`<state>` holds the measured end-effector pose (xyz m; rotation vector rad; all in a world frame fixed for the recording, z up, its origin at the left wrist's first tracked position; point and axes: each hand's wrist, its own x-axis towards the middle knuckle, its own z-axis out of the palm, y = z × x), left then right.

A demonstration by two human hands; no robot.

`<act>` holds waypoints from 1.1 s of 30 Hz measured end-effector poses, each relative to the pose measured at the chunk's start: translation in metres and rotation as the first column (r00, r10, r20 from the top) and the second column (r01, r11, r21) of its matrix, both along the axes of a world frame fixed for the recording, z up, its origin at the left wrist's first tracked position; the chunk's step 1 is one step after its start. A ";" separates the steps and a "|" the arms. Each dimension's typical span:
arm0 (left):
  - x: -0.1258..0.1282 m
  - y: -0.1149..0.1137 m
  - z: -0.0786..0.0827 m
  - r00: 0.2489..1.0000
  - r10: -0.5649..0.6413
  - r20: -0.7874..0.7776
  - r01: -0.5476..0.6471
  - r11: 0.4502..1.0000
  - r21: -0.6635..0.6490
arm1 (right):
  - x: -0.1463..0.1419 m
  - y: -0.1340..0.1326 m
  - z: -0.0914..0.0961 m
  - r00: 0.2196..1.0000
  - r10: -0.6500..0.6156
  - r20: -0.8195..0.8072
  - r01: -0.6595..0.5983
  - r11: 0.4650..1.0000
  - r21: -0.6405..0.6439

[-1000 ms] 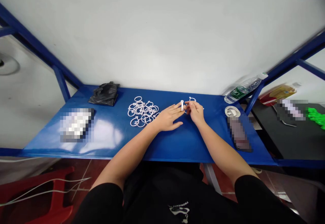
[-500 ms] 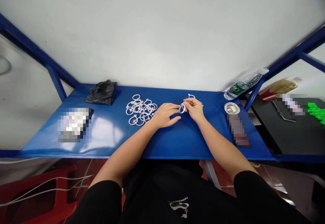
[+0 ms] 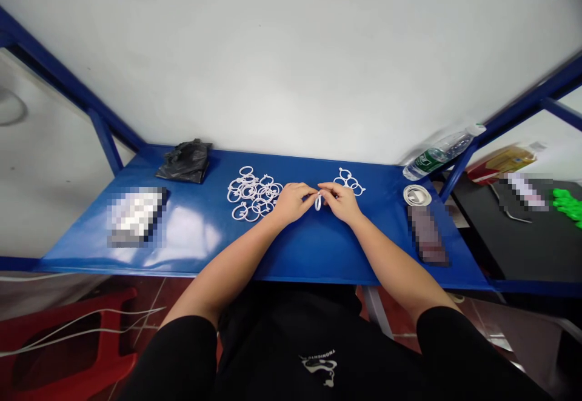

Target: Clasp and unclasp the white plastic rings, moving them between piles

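Over the middle of the blue table [image 3: 204, 261], a white plastic ring [image 3: 317, 203] hangs between my hands, seen nearly edge-on. My left hand [image 3: 295, 201] is closed, its thumb and forefinger pinching the ring's top from one side. From the other side my right hand [image 3: 342, 202] pinches the same spot, also closed; the exact contact is hidden by the fingers. A loose pile of several white rings [image 3: 248, 192] with small knobs lies beyond and left of my left hand. Just past my right hand rests a smaller group of white rings [image 3: 349, 181].
A black plastic bag [image 3: 185, 162] sits at the back left, with a blurred-out object [image 3: 136, 214] in front. At right are a coiled white cable [image 3: 417, 195], a blurred dark object [image 3: 427, 234] and a leaning water bottle [image 3: 439, 155]. Blue frame bars flank the table.
My left hand has moved in from spread fingers to a pinch on the ring. My right hand has shifted slightly left, uncovering more of the smaller ring group. The view has tilted a little.
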<state>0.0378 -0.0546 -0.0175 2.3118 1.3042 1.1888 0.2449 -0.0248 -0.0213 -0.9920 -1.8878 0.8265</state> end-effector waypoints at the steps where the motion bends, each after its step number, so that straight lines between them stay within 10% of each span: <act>1: 0.000 0.000 0.001 1.000 0.003 0.013 -0.003 1.000 -0.004 | 0.000 0.000 0.000 1.000 0.006 -0.008 -0.006 1.000 -0.002; 26: 0.000 0.002 0.001 1.000 -0.014 -0.022 0.013 0.998 -0.056 | -0.005 0.000 0.005 0.982 -0.083 0.168 0.020 0.938 0.347; 33: -0.037 0.010 0.011 0.915 0.340 -0.216 -0.345 0.939 0.015 | 0.019 0.018 0.011 0.899 -0.368 0.239 0.272 0.895 0.354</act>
